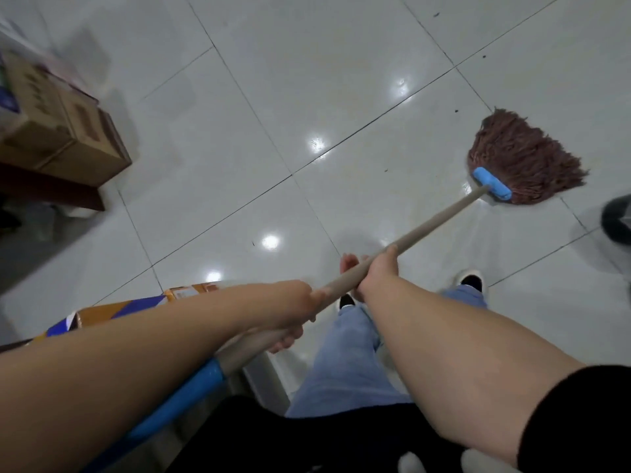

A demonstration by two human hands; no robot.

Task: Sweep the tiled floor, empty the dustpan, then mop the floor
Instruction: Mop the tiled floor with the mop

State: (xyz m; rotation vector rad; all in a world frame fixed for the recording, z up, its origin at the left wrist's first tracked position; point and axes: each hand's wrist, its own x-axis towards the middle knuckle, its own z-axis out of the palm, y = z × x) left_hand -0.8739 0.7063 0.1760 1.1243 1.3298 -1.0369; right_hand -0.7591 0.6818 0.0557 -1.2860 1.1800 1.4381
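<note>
Gripping the mop handle [433, 221] with both: right hand [377, 268] curling round it at lower centre, left hand [293, 310] clasping it lower down. Running up right to the mop head [526, 162], lying on the floor [239, 165]. Sitting upper left, cardboard boxes [65, 128].

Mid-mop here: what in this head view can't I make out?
- Dark object at the right edge: cut off and blurred, so unidentifiable.
- Print on the cardboard boxes: blurred, unreadable.
- Mop handle top end: runs under the left forearm and out of the picture.
- Right hand fingers: mostly behind the handle.
- Floor specks: too small to identify.
</note>
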